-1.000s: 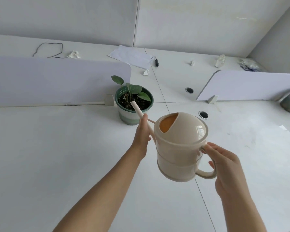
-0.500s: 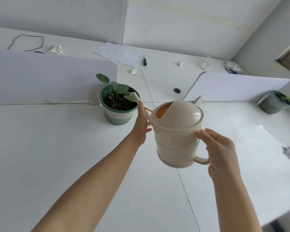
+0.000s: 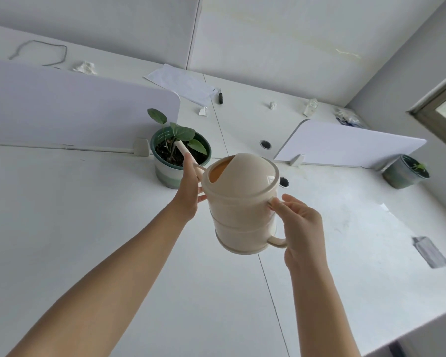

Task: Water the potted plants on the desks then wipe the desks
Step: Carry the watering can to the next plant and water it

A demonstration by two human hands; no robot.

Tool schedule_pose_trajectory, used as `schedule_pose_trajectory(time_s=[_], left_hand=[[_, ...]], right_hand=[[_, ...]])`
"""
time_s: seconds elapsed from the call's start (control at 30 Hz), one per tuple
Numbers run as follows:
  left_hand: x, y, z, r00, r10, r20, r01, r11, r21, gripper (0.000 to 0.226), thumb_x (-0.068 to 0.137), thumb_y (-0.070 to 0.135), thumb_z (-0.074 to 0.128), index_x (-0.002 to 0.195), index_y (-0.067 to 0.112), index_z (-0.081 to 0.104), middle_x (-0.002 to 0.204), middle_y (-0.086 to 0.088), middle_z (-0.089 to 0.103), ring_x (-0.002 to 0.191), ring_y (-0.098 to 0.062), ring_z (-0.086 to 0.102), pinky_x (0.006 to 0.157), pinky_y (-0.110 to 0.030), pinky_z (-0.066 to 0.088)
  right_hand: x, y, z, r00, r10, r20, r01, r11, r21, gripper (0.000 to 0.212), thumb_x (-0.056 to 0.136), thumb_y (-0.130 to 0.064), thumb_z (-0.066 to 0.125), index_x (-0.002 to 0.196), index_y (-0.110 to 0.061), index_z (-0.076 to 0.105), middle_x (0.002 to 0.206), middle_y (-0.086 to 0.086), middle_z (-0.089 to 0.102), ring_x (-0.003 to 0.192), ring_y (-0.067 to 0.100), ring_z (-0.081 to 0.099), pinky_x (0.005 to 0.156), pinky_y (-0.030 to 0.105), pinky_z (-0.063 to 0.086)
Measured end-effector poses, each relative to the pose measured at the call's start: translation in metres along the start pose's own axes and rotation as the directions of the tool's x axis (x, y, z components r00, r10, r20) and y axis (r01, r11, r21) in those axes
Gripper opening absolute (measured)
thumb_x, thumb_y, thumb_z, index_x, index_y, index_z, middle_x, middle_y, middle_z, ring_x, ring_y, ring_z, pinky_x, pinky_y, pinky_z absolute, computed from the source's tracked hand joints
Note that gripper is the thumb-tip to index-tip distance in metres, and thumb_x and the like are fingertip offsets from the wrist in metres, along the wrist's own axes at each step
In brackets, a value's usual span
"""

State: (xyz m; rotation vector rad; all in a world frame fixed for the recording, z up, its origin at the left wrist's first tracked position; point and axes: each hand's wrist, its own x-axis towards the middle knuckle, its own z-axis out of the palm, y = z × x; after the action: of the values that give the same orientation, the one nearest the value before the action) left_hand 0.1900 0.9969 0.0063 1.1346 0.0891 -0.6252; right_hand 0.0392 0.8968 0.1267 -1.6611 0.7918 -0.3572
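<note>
Head view: beige watering can [image 3: 241, 204] at frame center, spout [image 3: 184, 152] pointing up-left over green potted plant [image 3: 178, 153]; right hand [image 3: 302, 229] wrapped on its handle, left hand [image 3: 189, 190] gripping the spout. Spout base hidden behind left hand; second pot [image 3: 404, 171] at right edge, its plant hard to make out.

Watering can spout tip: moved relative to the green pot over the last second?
Yes. The spout tip has shifted from the pot's right rim toward the centre, now above the soil of the green pot, among the leaves; the camera moved too.
</note>
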Motion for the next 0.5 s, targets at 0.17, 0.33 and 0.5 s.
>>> schedule_pose_trajectory(time_s=[0.17,0.33,0.5], left_hand=[[-0.008,0.016,-0.005,0.997,0.042,-0.069,-0.043,0.999,-0.006,0.085,0.077,0.078,0.007,0.142,0.029,0.030,0.126,0.002,0.059,0.120,-0.023,0.050,0.103,-0.043,0.040],[-0.018,0.006,-0.003,0.998,0.010,-0.069,-0.009,1.000,0.019,0.083,0.080,0.075,0.006,0.136,0.024,0.042,0.125,-0.002,0.058,0.113,-0.024,0.054,0.105,-0.045,0.037],[-0.036,-0.005,0.013,0.998,-0.013,-0.069,0.017,0.998,0.055,0.077,0.087,0.067,0.008,0.141,0.019,0.033,0.125,-0.007,0.054,0.109,-0.028,0.054,0.109,-0.047,0.033]], right_hand=[[-0.002,0.003,0.008,0.999,0.012,0.045,-0.013,1.000,0.022,0.021,0.085,-0.010,0.060,0.065,-0.005,0.062,0.133,0.010,0.052,0.117,0.009,0.044,0.054,0.017,0.031],[-0.003,0.019,-0.006,1.000,0.010,0.015,-0.011,0.998,0.064,0.026,0.083,-0.008,0.061,0.074,0.016,0.061,0.131,0.012,0.052,0.121,0.011,0.044,0.078,0.027,0.034],[-0.014,0.038,-0.030,0.998,0.032,-0.046,-0.028,0.996,0.087,0.039,0.078,-0.017,0.065,0.082,0.021,0.058,0.110,0.011,0.054,0.110,0.018,0.049,0.060,0.023,0.033]])
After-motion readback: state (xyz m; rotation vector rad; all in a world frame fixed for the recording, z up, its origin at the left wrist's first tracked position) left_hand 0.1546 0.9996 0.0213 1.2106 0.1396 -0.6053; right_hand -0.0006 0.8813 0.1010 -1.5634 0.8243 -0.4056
